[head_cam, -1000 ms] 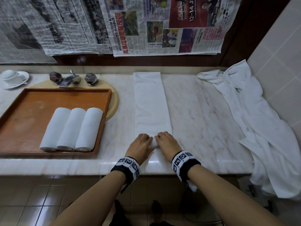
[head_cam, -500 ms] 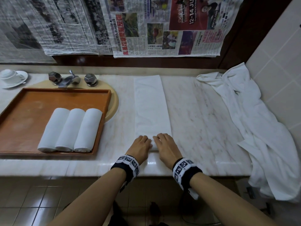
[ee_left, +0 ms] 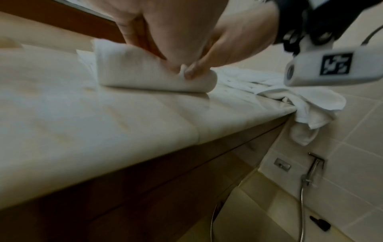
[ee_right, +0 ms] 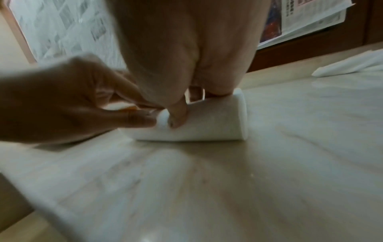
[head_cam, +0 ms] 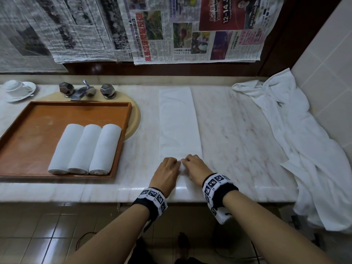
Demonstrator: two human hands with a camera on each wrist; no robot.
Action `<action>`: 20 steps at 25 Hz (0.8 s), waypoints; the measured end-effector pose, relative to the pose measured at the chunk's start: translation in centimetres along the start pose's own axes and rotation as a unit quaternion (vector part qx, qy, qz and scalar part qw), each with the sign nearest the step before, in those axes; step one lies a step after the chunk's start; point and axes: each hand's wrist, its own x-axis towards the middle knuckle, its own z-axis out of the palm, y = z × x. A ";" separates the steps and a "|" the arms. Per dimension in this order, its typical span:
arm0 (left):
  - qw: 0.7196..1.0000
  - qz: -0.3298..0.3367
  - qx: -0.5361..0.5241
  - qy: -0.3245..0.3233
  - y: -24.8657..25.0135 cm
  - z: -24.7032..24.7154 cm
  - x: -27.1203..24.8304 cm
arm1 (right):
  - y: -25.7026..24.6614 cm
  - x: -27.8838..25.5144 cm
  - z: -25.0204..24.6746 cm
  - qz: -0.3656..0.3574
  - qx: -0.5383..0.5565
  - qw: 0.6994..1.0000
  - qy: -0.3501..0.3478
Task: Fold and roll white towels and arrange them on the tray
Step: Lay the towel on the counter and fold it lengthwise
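A long folded white towel (head_cam: 178, 121) lies flat on the marble counter (head_cam: 238, 140), running away from me. Its near end is curled into a small roll (ee_right: 209, 124); the same roll (ee_left: 145, 73) shows in the left wrist view. My left hand (head_cam: 168, 168) and right hand (head_cam: 195, 165) sit side by side on it, fingers curled over the top and thumbs pressing into its near side. My right thumb (ee_right: 178, 119) digs into the roll beside my left hand (ee_right: 68, 104). Three rolled towels (head_cam: 85, 149) lie side by side in the orange tray (head_cam: 76, 104) at the left.
A heap of loose white towels (head_cam: 297, 141) covers the counter's right end and hangs over its edge. Behind the tray are a tap (head_cam: 83, 91) and a cup on a saucer (head_cam: 17, 88). Newspaper (head_cam: 171, 29) covers the wall behind.
Both hands have crept a little away from the counter's front edge, turning the towel's near end over into a small roll. The tray and the loose pile have not moved.
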 end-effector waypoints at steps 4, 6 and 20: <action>1.000 -0.012 0.001 -0.027 -0.6 0.1 1.1 | -1.3 -1.8 1.6 0.034 -0.067 0.996 0.039; 0.997 -0.033 0.001 -0.065 -0.8 -0.2 2.5 | -1.6 -2.6 2.8 0.020 -0.087 0.995 0.053; 0.999 -0.046 0.004 -0.016 1.3 0.7 -0.8 | -0.7 -0.9 -0.4 0.016 0.021 1.000 0.005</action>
